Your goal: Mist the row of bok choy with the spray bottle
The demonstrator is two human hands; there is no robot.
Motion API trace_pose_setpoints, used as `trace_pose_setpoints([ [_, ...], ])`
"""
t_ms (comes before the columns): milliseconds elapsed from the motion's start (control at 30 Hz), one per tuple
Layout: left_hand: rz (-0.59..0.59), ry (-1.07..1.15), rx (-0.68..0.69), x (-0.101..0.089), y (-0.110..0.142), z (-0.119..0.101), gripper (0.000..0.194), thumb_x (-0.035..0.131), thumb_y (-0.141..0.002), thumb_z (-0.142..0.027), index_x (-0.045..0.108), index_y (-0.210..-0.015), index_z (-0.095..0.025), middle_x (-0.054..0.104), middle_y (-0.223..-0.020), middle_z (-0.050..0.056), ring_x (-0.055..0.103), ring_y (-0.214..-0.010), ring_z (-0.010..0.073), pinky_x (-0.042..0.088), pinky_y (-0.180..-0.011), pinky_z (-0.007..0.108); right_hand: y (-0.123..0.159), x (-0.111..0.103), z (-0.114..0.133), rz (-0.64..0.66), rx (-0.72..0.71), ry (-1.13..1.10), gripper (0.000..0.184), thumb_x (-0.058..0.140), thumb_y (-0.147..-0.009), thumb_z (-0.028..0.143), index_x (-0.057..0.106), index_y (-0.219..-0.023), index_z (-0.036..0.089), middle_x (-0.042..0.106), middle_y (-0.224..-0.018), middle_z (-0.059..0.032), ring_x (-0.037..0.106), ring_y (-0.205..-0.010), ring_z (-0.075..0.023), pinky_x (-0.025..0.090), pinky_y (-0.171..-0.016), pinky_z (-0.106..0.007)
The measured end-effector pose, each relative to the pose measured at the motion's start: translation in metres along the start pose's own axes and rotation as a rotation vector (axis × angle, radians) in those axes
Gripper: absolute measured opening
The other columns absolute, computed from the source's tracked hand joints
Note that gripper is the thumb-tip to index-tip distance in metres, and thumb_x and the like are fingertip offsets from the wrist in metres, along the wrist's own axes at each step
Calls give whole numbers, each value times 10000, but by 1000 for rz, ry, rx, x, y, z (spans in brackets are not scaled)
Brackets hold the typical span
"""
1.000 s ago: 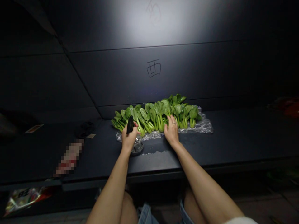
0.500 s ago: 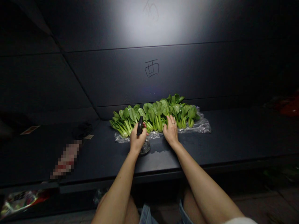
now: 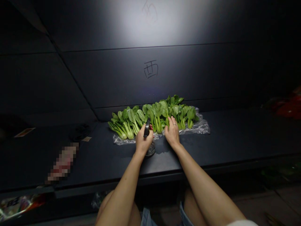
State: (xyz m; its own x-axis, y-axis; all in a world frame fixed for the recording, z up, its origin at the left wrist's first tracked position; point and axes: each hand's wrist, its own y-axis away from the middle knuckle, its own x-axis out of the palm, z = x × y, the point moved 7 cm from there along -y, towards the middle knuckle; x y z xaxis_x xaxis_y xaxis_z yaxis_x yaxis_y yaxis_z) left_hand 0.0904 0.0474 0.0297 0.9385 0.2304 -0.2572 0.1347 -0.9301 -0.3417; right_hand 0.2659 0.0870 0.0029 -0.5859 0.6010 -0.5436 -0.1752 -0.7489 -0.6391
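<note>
A row of green bok choy (image 3: 129, 121) lies side by side on a clear plastic sheet (image 3: 202, 126), leaves toward the back wall and pale stems toward me. My left hand (image 3: 143, 143) is wrapped around a spray bottle with a black trigger head (image 3: 147, 128); its clear lower part shows below my fingers, in front of the row. My right hand (image 3: 172, 134) rests against the bok choy right of the middle, its fingers stretched forward over the stems and its thumb apart. A ring is on one finger.
The dark shelf (image 3: 225, 138) has a wet patch (image 3: 163, 150) before the plastic. Behind stands a dark panel wall (image 3: 113, 75) with a drawn character. Cards and a pixelated item (image 3: 62, 163) lie at left. Something red (image 3: 288, 106) shows at far right.
My left hand has moved a little to the right with the spray bottle, closer to my right hand. My right hand stays at the bok choy. The view has shifted slightly.
</note>
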Motion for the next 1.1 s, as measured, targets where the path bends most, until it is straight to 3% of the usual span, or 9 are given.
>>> trace_pose_setpoints([
  [333,-4,32,-10,-1,0,0,209,542,-739,-212,617,-933,-195,664,-726,-17,647,-560,141,502,-649,265,0,0,-4,-15,-2,-16,551,385,-832,140,439,-1379,103,420,-1450,-175,346,-1365,-255,333,-1103,-468],
  [633,24,-48,63,6,0,-3,203,520,-788,-229,609,-967,-197,680,-827,12,638,-591,138,500,-690,278,-1,-3,-4,9,-2,12,533,378,-838,130,453,-1356,24,417,-1446,-208,346,-1367,-256,316,-1123,-429],
  [800,30,-37,146,16,0,-5,222,539,-817,-276,606,-1012,-193,677,-924,45,660,-721,159,507,-715,277,-1,-7,-10,-12,-6,-11,533,387,-838,141,451,-1363,74,424,-1446,-188,350,-1364,-255,330,-1111,-464],
  [1100,-20,-11,160,25,-3,-6,240,561,-824,-333,584,-1017,-192,655,-947,58,649,-838,185,502,-780,303,2,-8,-16,-2,-9,0,545,374,-845,131,426,-1387,87,402,-1462,-184,324,-1379,-246,316,-1120,-469],
])
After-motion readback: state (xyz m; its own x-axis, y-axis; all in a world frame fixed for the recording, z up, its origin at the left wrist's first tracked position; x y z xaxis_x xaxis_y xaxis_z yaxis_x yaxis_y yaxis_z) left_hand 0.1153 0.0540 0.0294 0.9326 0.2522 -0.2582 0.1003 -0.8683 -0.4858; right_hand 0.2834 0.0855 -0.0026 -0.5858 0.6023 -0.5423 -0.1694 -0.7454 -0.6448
